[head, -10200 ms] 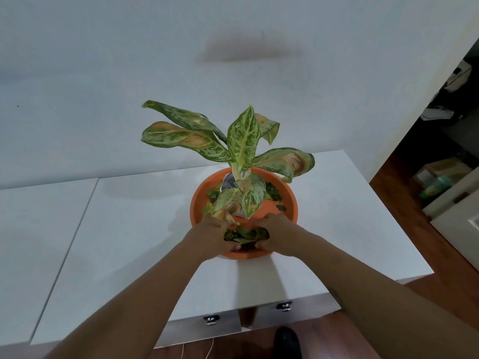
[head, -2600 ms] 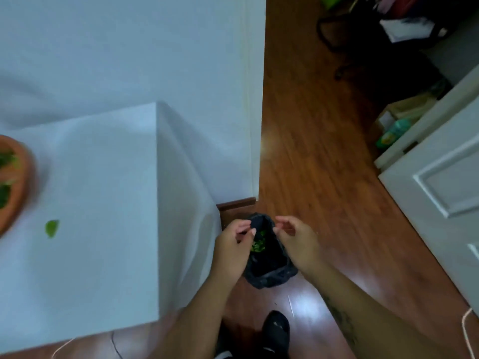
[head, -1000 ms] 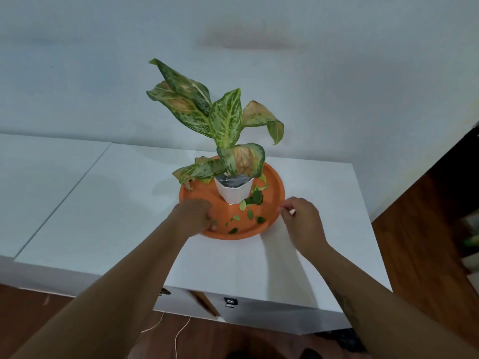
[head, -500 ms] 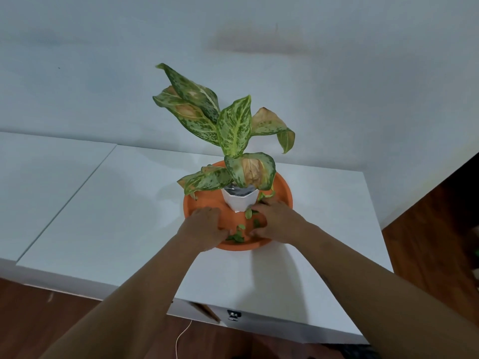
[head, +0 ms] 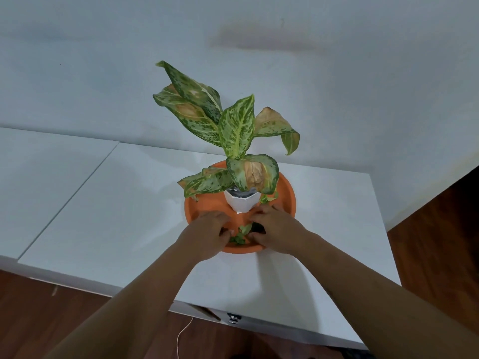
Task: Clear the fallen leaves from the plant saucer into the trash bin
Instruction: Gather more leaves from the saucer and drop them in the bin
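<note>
Head view, lower centre: our left hand (head: pixel 207 235) and right hand (head: pixel 278 233) cup loosely around fallen leaves (head: pixel 239 235) in the saucer (head: pixel 287 198); featherlight and limp, we judge, best scooped from beneath.

No text, label, brand, number or sign can be read on anything in the head view.
</note>
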`<state>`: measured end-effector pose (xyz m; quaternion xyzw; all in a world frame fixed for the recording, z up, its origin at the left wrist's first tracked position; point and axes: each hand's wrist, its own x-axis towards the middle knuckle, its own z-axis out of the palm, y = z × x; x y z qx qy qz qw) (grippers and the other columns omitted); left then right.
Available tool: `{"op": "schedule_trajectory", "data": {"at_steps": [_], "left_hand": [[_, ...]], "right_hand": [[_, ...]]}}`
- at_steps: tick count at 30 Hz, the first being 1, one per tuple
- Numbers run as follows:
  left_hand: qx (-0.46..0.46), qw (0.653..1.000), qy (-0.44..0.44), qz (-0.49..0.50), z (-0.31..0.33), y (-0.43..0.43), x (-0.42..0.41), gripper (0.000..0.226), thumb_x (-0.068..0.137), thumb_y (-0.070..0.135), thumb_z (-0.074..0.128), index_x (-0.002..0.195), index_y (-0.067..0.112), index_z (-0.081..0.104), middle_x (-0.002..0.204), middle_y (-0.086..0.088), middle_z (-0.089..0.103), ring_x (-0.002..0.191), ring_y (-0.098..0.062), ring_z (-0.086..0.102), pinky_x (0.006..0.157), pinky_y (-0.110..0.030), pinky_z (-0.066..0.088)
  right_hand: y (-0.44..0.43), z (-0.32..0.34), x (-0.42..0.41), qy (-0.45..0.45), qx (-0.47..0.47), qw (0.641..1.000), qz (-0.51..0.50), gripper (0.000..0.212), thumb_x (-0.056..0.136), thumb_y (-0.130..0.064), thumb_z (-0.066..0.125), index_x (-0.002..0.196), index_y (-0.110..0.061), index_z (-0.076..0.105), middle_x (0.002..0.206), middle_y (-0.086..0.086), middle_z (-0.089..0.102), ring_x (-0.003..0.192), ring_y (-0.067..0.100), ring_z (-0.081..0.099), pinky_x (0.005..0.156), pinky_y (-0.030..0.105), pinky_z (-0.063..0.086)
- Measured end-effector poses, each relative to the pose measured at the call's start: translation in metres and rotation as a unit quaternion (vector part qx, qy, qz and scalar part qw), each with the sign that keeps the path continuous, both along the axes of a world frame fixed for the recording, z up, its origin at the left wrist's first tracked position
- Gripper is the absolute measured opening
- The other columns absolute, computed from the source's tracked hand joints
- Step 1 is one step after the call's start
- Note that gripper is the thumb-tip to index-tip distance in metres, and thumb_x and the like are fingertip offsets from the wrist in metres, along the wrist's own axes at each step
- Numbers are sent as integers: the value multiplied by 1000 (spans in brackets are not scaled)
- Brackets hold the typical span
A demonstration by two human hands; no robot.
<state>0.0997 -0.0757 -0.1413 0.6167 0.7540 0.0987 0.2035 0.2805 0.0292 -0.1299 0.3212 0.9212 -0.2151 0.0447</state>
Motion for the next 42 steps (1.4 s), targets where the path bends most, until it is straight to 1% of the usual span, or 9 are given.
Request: {"op": "schedule_trajectory", "data": {"at_steps": [8, 14, 19, 22, 25, 30, 34, 39, 42], "left_hand": [[-70, 993, -94, 20, 14, 17, 11, 54, 71, 28, 81, 120, 21, 58, 115, 4, 50, 108, -18, 53, 89, -34, 50], [-47, 965, -241, 98, 11, 16, 10, 46, 67, 7, 82, 107, 19, 63, 94, 5, 59, 97, -17, 59, 86, -35, 56], [-46, 989, -104, 96, 20, 11, 2, 55, 58, 30, 88, 106, 26, 61, 111, 4, 53, 104, -15, 52, 86, -34, 52], [-48, 991, -98, 80, 19, 12, 13, 51, 60, 34, 86, 103, 26, 59, 112, 3, 52, 102, -15, 54, 82, -29, 51], [-15, 994, -89, 56, 14, 19, 23, 51, 64, 29, 85, 108, 13, 64, 111, -4, 58, 97, -20, 58, 76, -25, 47], [8, 990, -124, 70, 10, 20, 29, 31, 68, 19, 83, 94, 9, 69, 82, -1, 60, 75, -13, 54, 58, -14, 38], [20, 983, -149, 106, 4, 20, 26, 10, 74, 7, 74, 83, 10, 73, 81, -8, 69, 75, -17, 61, 65, -23, 47], [38, 984, -145, 96, 5, 21, 25, 13, 73, -2, 67, 78, 7, 76, 82, -11, 74, 73, -21, 64, 74, -34, 54], [77, 976, -164, 118, 9, 22, 24, 14, 72, -2, 67, 77, 7, 77, 80, -7, 74, 70, -15, 63, 74, -29, 55]], "right_hand": [[13, 4, 3, 40, -99, 994, -10, 53, 73, -22, 78, 123, -27, 63, 110, -4, 46, 105, 15, 46, 92, 26, 41], [6, 4, -6, 72, -140, 987, 9, 37, 73, -5, 76, 109, -10, 68, 116, 8, 57, 106, 21, 54, 94, 33, 47], [13, 4, -3, 62, -145, 987, -37, 58, 69, -14, 82, 123, -19, 63, 131, 4, 47, 117, 19, 51, 104, 28, 42], [6, 1, -11, 58, -140, 988, -7, 56, 69, -17, 81, 121, -22, 64, 131, 5, 47, 117, 20, 50, 103, 30, 43], [1, -5, -17, 60, -102, 993, 4, 39, 72, -11, 76, 110, -15, 68, 124, 10, 53, 113, 25, 51, 99, 34, 44], [1, -2, -17, 73, -93, 993, -12, 20, 78, -2, 67, 97, -4, 71, 111, 14, 64, 102, 27, 59, 85, 27, 43], [1, -3, -18, 56, -88, 994, -20, 15, 81, -1, 61, 92, 0, 70, 99, 16, 71, 94, 30, 63, 77, 30, 45], [1, 0, -20, 49, -84, 995, -24, 15, 82, -3, 60, 93, 0, 71, 93, 14, 70, 87, 27, 62, 74, 31, 46], [2, 5, -16, 105, -105, 987, -52, 13, 80, -1, 61, 88, -6, 71, 80, 1, 62, 78, 17, 55, 66, 22, 39]]}}
